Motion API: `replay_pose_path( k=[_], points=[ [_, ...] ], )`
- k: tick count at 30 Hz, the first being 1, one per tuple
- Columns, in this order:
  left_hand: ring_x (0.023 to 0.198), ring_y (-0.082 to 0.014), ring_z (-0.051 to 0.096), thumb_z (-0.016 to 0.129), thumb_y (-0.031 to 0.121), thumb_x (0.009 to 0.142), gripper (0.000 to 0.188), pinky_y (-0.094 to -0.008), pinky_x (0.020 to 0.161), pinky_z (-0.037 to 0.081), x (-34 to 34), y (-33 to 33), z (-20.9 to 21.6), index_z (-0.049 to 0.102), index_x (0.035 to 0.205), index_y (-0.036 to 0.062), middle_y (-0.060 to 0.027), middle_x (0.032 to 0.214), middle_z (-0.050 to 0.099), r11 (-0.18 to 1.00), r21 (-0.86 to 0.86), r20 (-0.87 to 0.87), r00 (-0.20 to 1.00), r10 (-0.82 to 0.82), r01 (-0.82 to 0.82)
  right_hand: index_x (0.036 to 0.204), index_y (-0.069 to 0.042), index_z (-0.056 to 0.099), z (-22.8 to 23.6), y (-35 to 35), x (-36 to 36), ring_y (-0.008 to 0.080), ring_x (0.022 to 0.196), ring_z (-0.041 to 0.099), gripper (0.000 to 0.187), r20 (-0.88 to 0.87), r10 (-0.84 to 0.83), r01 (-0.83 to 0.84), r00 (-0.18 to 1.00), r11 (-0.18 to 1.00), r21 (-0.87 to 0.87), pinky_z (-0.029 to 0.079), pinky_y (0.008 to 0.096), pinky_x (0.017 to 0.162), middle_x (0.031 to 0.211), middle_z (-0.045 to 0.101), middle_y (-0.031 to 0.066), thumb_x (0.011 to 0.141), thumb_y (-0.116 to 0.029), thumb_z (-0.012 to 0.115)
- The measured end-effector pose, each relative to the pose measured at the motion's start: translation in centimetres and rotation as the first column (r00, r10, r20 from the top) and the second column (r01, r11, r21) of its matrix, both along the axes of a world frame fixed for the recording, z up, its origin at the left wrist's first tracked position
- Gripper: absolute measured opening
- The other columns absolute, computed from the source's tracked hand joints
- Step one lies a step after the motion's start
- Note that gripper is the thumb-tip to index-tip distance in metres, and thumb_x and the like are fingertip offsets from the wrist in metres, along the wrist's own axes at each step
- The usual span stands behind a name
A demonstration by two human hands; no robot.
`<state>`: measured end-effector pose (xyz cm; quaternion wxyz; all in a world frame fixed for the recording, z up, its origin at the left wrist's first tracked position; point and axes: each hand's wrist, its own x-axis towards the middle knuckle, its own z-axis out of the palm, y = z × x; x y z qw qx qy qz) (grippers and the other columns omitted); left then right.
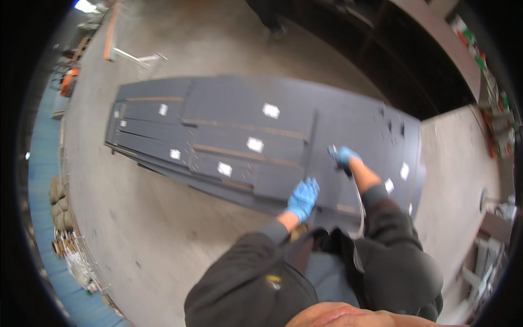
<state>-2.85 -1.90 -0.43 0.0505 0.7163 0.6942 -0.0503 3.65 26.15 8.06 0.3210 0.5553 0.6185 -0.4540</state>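
Dark grey flat panels of several sizes lie stacked in front of me, with white labels on them and thin brown strips showing along some edges. My left hand, in a blue glove, rests at the near edge of the stack with its fingers stretched over the panel. Farther right and over the panels, my right hand, also blue-gloved, is closed round a small hand tool with a silvery tip. From below that hand a pale hose hangs toward my body. Motion blur hides the tool's exact kind.
A dark, long piece of furniture or panelling stands behind the stack at the right. Beyond the stack's far left is a white metal stand leg. Shelving with goods runs along the left, and metal parts lie at the right.
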Motion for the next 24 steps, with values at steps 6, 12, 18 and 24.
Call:
replay_pose_path(
  k=[6,12,18,24],
  points=[
    [0.156,-0.0316,0.038,0.049,0.017,0.101,0.060,-0.0477,0.130,0.025,-0.4,-0.7,-1.3,0.045,0.161,0.0089,-0.0130,0.169,0.041,0.998,-0.054,0.184,0.983,-0.005,0.015,0.145,-0.008,0.060,-0.9,4.9,-1.6,0.0308,0.060,0.069,0.070,0.032,-0.186,0.183,0.982,0.981,0.071,0.060,0.0493,0.070,0.107,0.080,0.0119,0.106,-0.061,0.035],
    [0.154,-0.0326,0.041,0.052,0.015,0.099,0.060,-0.0483,0.129,0.027,-0.7,-0.6,-1.5,0.049,0.158,0.0078,-0.0144,0.167,0.044,1.000,-0.008,0.243,0.970,-0.006,0.009,0.116,-0.005,0.072,-2.8,-2.1,0.7,0.0231,0.082,0.071,0.061,0.015,0.483,-0.463,0.876,0.848,-0.257,0.057,0.0451,0.085,0.105,0.078,0.0080,0.105,-0.061,0.050],
    [0.153,-0.0314,0.043,0.054,0.016,0.098,0.060,-0.0479,0.128,0.029,-0.6,-1.0,-2.2,0.050,0.157,0.0090,-0.0144,0.167,0.044,1.000,-0.015,0.250,0.968,0.014,-0.010,0.104,0.000,0.072,-2.1,-2.2,-0.2,0.0281,0.076,0.074,0.067,0.103,0.353,-0.322,0.930,0.917,-0.235,0.059,0.0444,0.076,0.092,0.076,0.0112,0.105,-0.060,0.043],
    [0.153,-0.0315,0.042,0.051,0.016,0.102,0.050,-0.0483,0.127,0.030,-0.8,-0.8,-1.7,0.057,0.151,0.0095,-0.0142,0.165,0.046,0.999,0.037,0.254,0.967,-0.008,-0.002,0.130,-0.005,0.070,-0.6,-2.7,-2.2,0.0267,0.098,0.075,0.060,-0.038,0.607,-0.600,0.794,0.772,-0.212,0.058,0.0458,0.086,0.117,0.079,0.0168,0.103,-0.057,0.056]
  ],
)
